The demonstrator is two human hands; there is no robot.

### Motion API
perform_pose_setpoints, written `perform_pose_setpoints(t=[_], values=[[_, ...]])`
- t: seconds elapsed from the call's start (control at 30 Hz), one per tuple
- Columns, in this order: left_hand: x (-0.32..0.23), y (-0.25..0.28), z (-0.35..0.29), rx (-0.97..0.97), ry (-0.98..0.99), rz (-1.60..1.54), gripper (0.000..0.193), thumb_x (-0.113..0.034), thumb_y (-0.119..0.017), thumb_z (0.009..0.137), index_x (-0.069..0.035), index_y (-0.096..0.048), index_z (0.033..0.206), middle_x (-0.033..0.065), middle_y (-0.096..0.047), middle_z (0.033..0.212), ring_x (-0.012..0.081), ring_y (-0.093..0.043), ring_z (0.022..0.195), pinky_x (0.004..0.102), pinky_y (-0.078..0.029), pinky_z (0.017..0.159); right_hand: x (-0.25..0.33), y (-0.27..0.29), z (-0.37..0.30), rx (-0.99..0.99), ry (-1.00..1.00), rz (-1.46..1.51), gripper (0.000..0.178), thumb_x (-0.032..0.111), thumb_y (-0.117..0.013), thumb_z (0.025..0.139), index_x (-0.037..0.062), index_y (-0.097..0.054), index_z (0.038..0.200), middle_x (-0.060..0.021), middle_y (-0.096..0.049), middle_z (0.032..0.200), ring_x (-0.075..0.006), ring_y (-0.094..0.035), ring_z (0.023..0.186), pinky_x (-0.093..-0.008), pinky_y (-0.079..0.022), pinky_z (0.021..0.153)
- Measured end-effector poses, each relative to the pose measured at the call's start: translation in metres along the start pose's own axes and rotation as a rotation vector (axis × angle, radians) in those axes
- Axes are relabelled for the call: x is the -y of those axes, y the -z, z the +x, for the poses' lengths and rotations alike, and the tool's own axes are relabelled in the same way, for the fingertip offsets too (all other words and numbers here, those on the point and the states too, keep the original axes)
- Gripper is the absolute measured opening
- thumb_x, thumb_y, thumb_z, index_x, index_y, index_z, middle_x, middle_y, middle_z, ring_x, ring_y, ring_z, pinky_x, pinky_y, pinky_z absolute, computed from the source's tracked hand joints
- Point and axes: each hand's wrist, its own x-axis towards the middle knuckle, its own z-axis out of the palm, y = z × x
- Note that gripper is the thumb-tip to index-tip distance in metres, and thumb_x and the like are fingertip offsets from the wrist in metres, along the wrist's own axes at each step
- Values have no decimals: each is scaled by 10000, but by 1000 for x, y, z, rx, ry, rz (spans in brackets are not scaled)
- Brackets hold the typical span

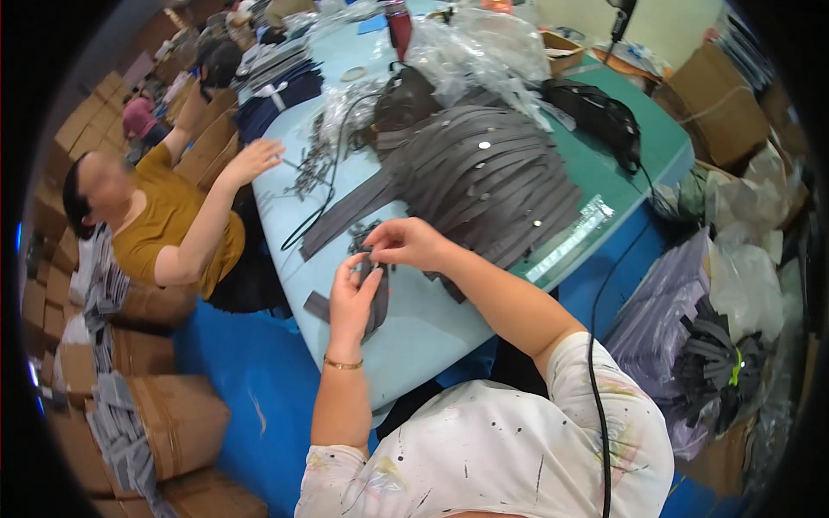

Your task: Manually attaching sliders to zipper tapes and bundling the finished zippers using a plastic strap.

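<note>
Near the table's front left edge, my left hand (350, 304) is closed on a dark grey fabric strip (376, 315) that looks like zipper tape. Part of the strip hangs below the fingers, and a flat end (318, 305) sticks out to the left of the hand. My right hand (412, 245) meets the left at the strip's upper end, thumb and forefinger pinched together; whatever lies between those fingertips is too small to make out. Just behind the hands are small dark metal pieces (361, 231). Beyond my right forearm spreads a large fanned pile of grey strips (492, 173).
A co-worker in a mustard top (186, 220) stands at the table's left side, one arm reaching over it. More small metal pieces (315, 173), a black cable (332, 173), clear plastic bags (475, 52) and a black pouch (596, 112) lie on the table (414, 350). Cartons (177, 423) stand left.
</note>
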Motion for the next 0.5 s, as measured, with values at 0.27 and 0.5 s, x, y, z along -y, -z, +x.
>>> perform_pose_setpoints(t=[0.27, 0.5], values=[[-34, -5, -3, 182, -234, 586, 162, -140, -591, 870, 20, -614, 888, 36, -601, 691, 87, -548, 597, 227, -434, 539, 58, 23, -10, -353, 147, 66, 132, 45, -653, 792, 17, -612, 914, -21, -610, 843, -72, -557, 792, -216, -452, 706], [-56, -110, 63, 367, -487, 676, 293, -285, -614, 794, 5, -591, 762, 200, -547, 672, 358, -524, 610, 384, -416, 559, 105, 146, -37, -898, 395, -52, 193, 66, -667, 798, 1, -623, 975, -28, -618, 864, -90, -570, 789, -195, -444, 718]])
